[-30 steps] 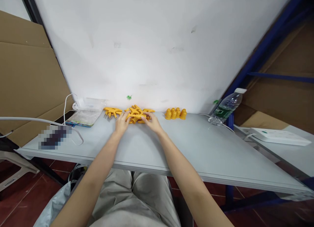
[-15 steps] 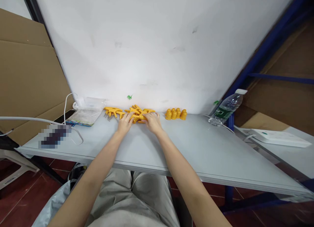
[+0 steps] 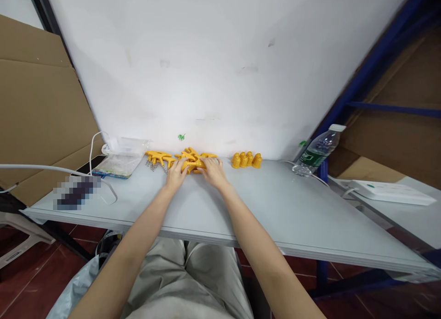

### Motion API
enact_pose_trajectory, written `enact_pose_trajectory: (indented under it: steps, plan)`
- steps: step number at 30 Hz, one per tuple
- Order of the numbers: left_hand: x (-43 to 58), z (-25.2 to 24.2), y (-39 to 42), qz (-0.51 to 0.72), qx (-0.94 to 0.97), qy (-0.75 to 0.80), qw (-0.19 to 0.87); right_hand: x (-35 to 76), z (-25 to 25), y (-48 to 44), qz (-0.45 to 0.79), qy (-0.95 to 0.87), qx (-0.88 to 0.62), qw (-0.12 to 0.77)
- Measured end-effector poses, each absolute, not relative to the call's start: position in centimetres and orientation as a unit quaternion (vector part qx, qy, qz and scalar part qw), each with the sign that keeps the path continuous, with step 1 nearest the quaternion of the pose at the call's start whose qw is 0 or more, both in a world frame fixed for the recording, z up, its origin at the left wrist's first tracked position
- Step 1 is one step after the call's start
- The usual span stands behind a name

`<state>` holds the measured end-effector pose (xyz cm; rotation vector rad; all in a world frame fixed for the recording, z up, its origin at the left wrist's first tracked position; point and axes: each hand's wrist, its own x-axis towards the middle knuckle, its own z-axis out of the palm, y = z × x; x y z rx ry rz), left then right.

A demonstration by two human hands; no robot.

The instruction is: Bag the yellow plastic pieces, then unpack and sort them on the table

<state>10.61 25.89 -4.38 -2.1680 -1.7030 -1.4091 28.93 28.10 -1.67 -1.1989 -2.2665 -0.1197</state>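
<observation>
Both hands are together over a heap of yellow plastic parts [image 3: 190, 153] at the back of the table. My left hand [image 3: 177, 173] closes its fingers on the left end of a yellow plastic piece [image 3: 193, 164]. On the other end of that piece are the closed fingers of my right hand [image 3: 214, 171]. The piece's exact kind is too small to make out. Left of the hands lie branching yellow parts [image 3: 158, 157] and several small metal springs [image 3: 152, 165]. To the right, several yellow cup-shaped pieces [image 3: 245, 160] stand grouped near the wall.
A clear water bottle [image 3: 319, 153] leans at the back right, with a white power strip [image 3: 392, 193] beyond it. Plastic bags [image 3: 117, 163], a white cable [image 3: 44, 167] and a blurred-out item [image 3: 76, 191] lie left. A cardboard box [image 3: 41, 108] borders the left side.
My fingers have shifted slightly around the yellow piece, which shows a little more between the hands. The other things stay where they were.
</observation>
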Motion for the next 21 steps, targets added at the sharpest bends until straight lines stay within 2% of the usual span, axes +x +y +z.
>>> enact_pose_trajectory:
  steps: [13,21]
  plan:
    - [10.33,-4.78,26.2,-0.482,-0.713,-0.505,0.062,29.15,-1.93,28.45,-0.084,-0.842,-0.441,0.298]
    - [10.49,-4.96,26.4,-0.494,-0.715,-0.493,0.047,29.08,-2.1,28.58,-0.134,-0.832,-0.449,0.299]
